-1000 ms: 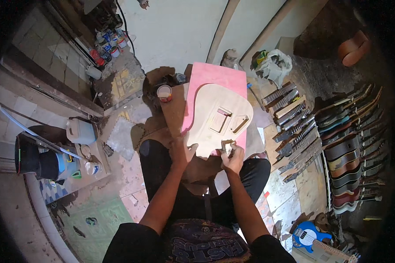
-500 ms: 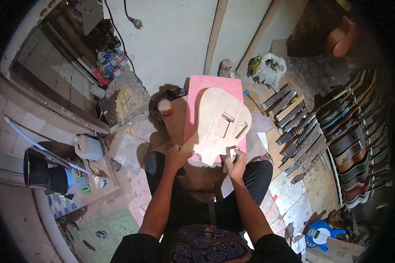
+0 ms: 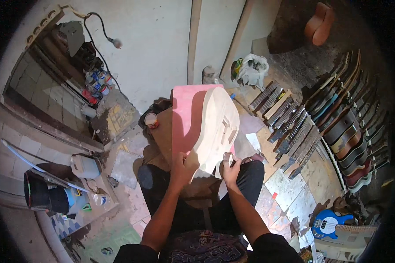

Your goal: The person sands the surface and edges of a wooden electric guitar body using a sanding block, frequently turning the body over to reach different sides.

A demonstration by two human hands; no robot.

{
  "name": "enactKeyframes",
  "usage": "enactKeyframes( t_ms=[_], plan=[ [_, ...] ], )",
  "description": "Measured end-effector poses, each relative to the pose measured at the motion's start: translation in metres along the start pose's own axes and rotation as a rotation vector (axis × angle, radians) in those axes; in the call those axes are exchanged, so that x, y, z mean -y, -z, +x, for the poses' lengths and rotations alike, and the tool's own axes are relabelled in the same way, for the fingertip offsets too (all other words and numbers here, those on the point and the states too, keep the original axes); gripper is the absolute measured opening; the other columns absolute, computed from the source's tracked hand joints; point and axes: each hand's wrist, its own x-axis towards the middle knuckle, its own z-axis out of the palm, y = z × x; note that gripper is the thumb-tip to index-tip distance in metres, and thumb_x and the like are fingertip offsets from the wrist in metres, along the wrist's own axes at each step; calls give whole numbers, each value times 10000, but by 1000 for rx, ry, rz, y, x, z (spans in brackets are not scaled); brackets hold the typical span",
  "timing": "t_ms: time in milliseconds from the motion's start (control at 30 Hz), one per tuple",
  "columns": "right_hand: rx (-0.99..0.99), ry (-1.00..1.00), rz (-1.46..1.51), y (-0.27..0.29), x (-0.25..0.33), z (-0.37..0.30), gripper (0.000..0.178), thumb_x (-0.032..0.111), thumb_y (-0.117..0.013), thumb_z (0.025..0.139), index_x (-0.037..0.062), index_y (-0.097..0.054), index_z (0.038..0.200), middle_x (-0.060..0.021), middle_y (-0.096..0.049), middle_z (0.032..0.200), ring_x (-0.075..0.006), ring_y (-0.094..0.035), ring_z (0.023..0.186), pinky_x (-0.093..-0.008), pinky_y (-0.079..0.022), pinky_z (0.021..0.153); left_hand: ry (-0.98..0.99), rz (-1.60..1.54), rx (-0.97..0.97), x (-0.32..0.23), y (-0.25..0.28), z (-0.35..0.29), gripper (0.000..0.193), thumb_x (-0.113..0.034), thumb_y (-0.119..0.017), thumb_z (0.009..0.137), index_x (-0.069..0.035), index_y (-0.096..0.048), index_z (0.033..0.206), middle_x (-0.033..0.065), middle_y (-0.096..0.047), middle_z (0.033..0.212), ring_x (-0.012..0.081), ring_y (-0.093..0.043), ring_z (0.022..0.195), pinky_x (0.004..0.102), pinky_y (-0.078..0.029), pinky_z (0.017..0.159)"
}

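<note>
Over a pink board [image 3: 185, 107], my left hand [image 3: 180, 171] gripped a tilted guitar body [image 3: 211, 116], my right hand [image 3: 231, 172] a small pad [image 3: 226, 156].

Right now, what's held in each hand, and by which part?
Left hand: guitar body, by its near left edge. Right hand: small pale piece, gripped part hidden by fingers.

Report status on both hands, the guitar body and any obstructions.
Left hand gripping guitar body near edge. Right hand holding small piece. Body tilted over pink board. Nothing visibly blocking.
</note>
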Motion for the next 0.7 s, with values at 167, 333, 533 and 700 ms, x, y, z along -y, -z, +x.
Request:
enactKeyframes(
  t_ms=[167, 333, 533, 700],
  plan=[
    [-61, 49, -47, 3, -5, -2, 437, 188, -767, 881, -33, -549, 1188, -158, -627, 1087, -250, -584, 1037, -375, -461, 958, 45, -40, -28, 6, -27, -14, 397, -271, -808, 823, -3, -585, 1013, 151, -652, 890, 234, -634, 812, 404, -516, 749],
    [-84, 30, -25, 2, -17, 2, 432, 175, -763, 876, -32, -549, 1190, -176, -632, 1113, -271, -592, 1066, -388, -456, 981, -1, -64, 123, 27, -34, -7, 446, -270, -773, 845, 35, -596, 1118, 164, -664, 893, 233, -642, 851, 415, -506, 762],
    [-108, -37, -30, 5, -10, 0, 441, 220, -773, 881, -38, -566, 1172, -203, -648, 1117, -292, -607, 1079, -387, -455, 994, 78, -202, 293, 16, -32, -20, 625, -157, -778, 833, 59, -529, 1364, 152, -652, 1139, 238, -619, 1084, 400, -493, 891],
    [-147, -84, 55, 4, -11, 5, 439, 236, -771, 893, -37, -567, 1170, -170, -656, 1084, -268, -609, 1024, -386, -476, 965, 140, -381, 447, 32, -39, -29, 947, -60, -819, 747, 39, -310, 1541, 217, -472, 1441, 278, -518, 1299, 393, -459, 1052]
  ],
)
